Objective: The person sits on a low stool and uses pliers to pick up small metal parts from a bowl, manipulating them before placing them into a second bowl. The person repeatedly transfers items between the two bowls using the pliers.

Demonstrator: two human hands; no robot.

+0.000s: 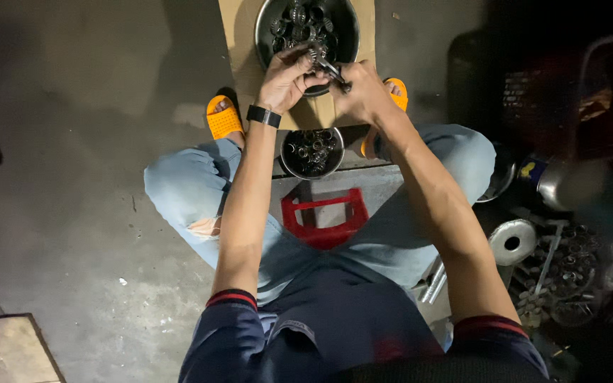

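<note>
Best done with a steady brace and small turns, judging by the head view: left hand (pixel 286 79) pinching a small metal part (pixel 315 52), right hand (pixel 363 91) closed round a dark tool (pixel 333 74) set against it. Held just above the large metal bowl (pixel 267 25); wrists bent inward, forearms converging over knees.

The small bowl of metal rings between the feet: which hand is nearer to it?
Left, slightly. The left hand is above and just left of the small bowl; the right hand sits above and further right. Both grip a metal tool.
</note>
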